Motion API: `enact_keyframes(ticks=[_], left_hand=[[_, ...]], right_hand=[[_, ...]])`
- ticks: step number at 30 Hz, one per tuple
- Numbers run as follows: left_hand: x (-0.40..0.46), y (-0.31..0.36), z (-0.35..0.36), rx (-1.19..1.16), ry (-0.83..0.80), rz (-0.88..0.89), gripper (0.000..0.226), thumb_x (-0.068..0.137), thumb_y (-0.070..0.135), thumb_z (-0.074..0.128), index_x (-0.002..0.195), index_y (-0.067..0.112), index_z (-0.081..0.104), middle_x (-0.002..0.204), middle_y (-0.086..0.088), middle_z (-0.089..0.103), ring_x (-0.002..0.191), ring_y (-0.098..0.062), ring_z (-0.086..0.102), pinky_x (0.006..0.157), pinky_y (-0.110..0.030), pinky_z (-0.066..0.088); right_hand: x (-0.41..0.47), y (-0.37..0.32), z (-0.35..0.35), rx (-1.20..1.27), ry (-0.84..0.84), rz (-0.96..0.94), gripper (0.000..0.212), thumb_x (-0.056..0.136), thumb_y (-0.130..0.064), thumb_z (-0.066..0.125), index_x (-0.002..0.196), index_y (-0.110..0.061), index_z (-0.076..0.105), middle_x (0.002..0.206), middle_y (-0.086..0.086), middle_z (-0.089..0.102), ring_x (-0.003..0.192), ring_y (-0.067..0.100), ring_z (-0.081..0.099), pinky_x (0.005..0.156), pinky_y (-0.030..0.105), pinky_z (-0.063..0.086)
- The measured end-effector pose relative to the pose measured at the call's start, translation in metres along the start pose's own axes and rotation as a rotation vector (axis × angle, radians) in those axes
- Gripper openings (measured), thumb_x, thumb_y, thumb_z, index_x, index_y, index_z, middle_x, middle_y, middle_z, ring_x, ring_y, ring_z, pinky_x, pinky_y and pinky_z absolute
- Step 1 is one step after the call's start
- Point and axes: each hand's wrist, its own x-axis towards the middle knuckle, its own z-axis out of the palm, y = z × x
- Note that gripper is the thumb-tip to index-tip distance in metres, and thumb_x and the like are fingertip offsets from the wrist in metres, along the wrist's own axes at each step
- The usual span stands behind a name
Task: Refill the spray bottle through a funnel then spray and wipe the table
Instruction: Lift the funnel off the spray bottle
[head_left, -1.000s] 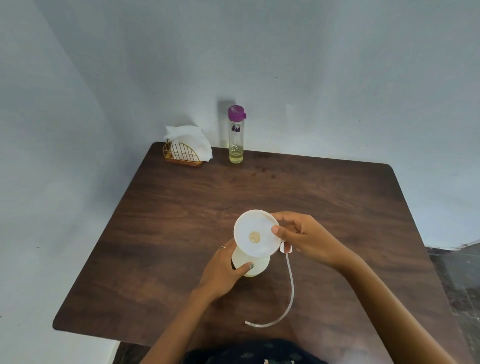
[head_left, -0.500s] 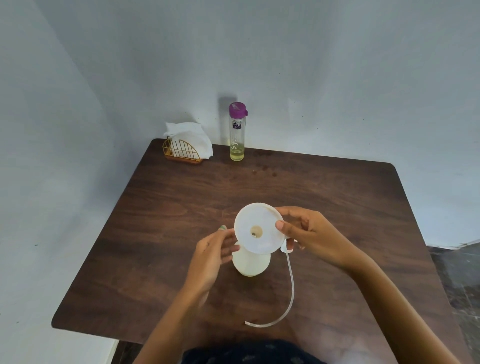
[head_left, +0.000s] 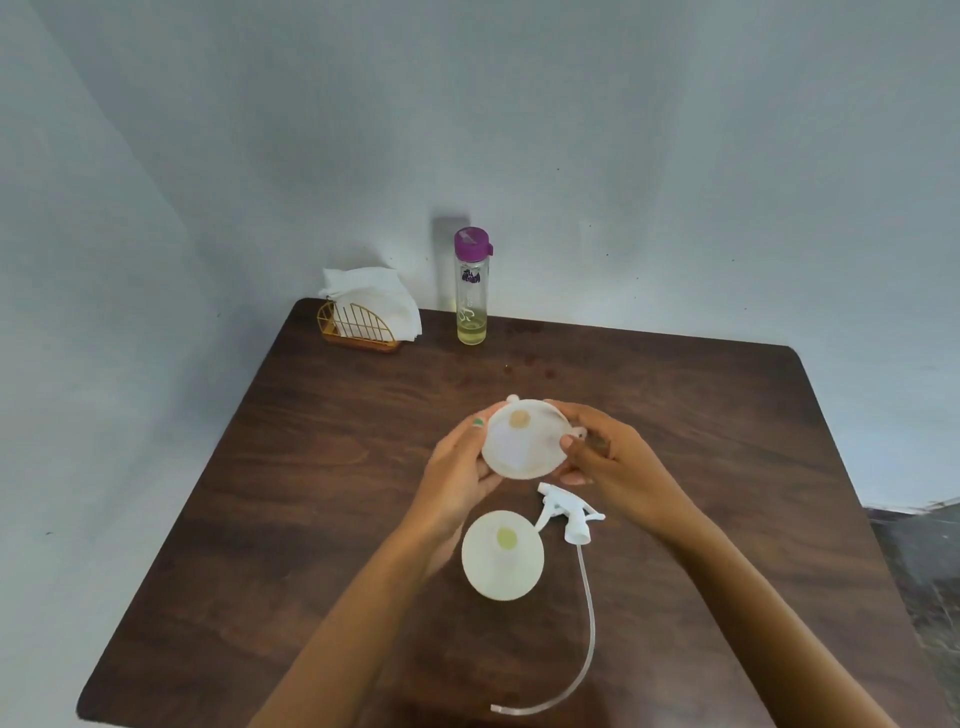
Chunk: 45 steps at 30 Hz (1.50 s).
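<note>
Both hands hold a white funnel (head_left: 524, 440) above the middle of the brown table (head_left: 322, 467). My left hand (head_left: 457, 470) cups its left rim and my right hand (head_left: 605, 457) grips its right rim. Nearer to me stands the open spray bottle (head_left: 502, 555), seen from above, with yellowish liquid inside. Its white trigger head (head_left: 569, 512) lies on the table to the right, and its long clear tube (head_left: 587, 634) curves toward the near edge. A clear refill bottle (head_left: 471, 287) with a purple cap stands at the far edge with a little yellow liquid at the bottom.
A gold wire holder with white napkins (head_left: 366, 309) sits at the table's far left corner, next to the refill bottle. Grey walls close in behind and to the left. A few small spots mark the tabletop near the far edge.
The funnel has been lifted off the spray bottle and carried away from me. My left hand left the bottle and joined the right on the funnel's rim. The bottle's mouth and trigger head now show.
</note>
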Motion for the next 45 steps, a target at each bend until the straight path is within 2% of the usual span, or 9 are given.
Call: enact_keyframes(ticks=[3, 6, 11, 16, 26, 30, 35, 40, 45], left_hand=[[0.038, 0.003, 0.012, 0.022, 0.068, 0.025, 0.031, 0.103, 0.022, 0.034, 0.108, 0.035, 0.062, 0.123, 0.002, 0.06, 0.116, -0.014, 0.055, 0.078, -0.018, 0.05], [0.081, 0.0, 0.023, 0.066, 0.105, 0.008, 0.029, 0.102, 0.023, 0.036, 0.11, 0.034, 0.062, 0.126, 0.001, 0.057, 0.118, -0.016, 0.05, 0.099, -0.033, 0.047], [0.147, -0.007, 0.04, 0.019, 0.124, -0.059, 0.032, 0.101, 0.025, 0.034, 0.125, 0.024, 0.055, 0.12, 0.0, 0.053, 0.111, -0.015, 0.048, 0.103, -0.035, 0.04], [0.202, -0.018, 0.047, 0.1, 0.102, -0.066, 0.042, 0.103, 0.036, 0.028, 0.14, 0.019, 0.038, 0.131, -0.003, 0.048, 0.11, -0.012, 0.043, 0.091, -0.027, 0.032], [0.266, -0.044, 0.051, 0.146, 0.049, -0.085, 0.061, 0.102, 0.047, 0.026, 0.154, 0.019, 0.01, 0.161, -0.002, 0.012, 0.146, -0.015, 0.013, 0.11, -0.028, 0.014], [0.274, -0.041, 0.052, 0.077, 0.023, -0.082, 0.07, 0.098, 0.056, 0.028, 0.154, 0.02, 0.006, 0.162, 0.0, 0.006, 0.148, -0.014, 0.003, 0.12, -0.038, 0.004], [0.275, -0.035, 0.051, 0.044, 0.05, -0.125, 0.117, 0.055, 0.089, 0.027, 0.153, 0.026, 0.016, 0.161, 0.003, 0.014, 0.148, -0.014, 0.003, 0.119, -0.041, 0.001], [0.26, -0.035, 0.04, 0.054, 0.076, -0.097, 0.092, 0.076, 0.077, 0.025, 0.154, 0.029, 0.01, 0.162, 0.007, 0.007, 0.149, -0.013, 0.004, 0.119, -0.038, 0.003], [0.204, -0.037, 0.016, 0.0, 0.05, -0.063, 0.054, 0.102, 0.043, 0.029, 0.151, 0.022, 0.022, 0.156, 0.002, 0.03, 0.14, -0.018, 0.034, 0.118, -0.042, 0.021]], right_hand=[[0.027, 0.008, 0.002, -0.024, 0.038, 0.067, 0.051, 0.095, -0.011, 0.051, 0.141, -0.028, 0.038, 0.137, 0.002, 0.041, 0.106, 0.019, 0.056, 0.089, 0.033, 0.055], [0.056, 0.013, 0.004, -0.022, 0.064, 0.151, 0.066, 0.092, -0.009, 0.053, 0.148, -0.025, 0.023, 0.148, 0.001, 0.023, 0.127, 0.022, 0.039, 0.106, 0.043, 0.043], [0.108, 0.023, 0.006, 0.026, 0.111, 0.271, 0.083, 0.084, 0.002, 0.049, 0.152, -0.021, 0.008, 0.158, -0.003, -0.007, 0.142, 0.024, 0.021, 0.086, 0.026, 0.046], [0.162, 0.047, 0.011, -0.02, 0.089, 0.31, 0.066, 0.077, 0.004, 0.042, 0.142, -0.008, 0.034, 0.159, -0.006, -0.017, 0.146, 0.013, -0.013, 0.097, 0.016, 0.02], [0.216, 0.081, 0.01, 0.051, 0.131, 0.465, 0.093, 0.077, 0.01, 0.042, 0.152, -0.022, -0.003, 0.157, 0.001, -0.021, 0.147, 0.02, 0.005, 0.098, 0.025, 0.031], [0.23, 0.092, 0.006, 0.004, 0.104, 0.455, 0.088, 0.082, 0.01, 0.035, 0.151, -0.025, -0.007, 0.157, 0.005, -0.023, 0.148, 0.025, 0.001, 0.112, 0.047, 0.034], [0.237, 0.105, 0.003, 0.006, 0.097, 0.456, 0.084, 0.09, -0.003, 0.039, 0.149, -0.027, -0.015, 0.157, 0.009, -0.021, 0.148, 0.027, -0.001, 0.111, 0.052, 0.033], [0.219, 0.101, -0.009, 0.096, 0.179, 0.472, 0.086, 0.088, -0.004, 0.049, 0.151, -0.023, -0.006, 0.16, 0.008, -0.004, 0.147, 0.025, 0.01, 0.117, 0.046, 0.023], [0.167, 0.102, -0.021, -0.037, 0.214, 0.478, 0.047, 0.088, -0.013, 0.051, 0.134, -0.019, 0.048, 0.135, 0.004, 0.054, 0.117, 0.02, 0.053, 0.091, 0.028, 0.042]])
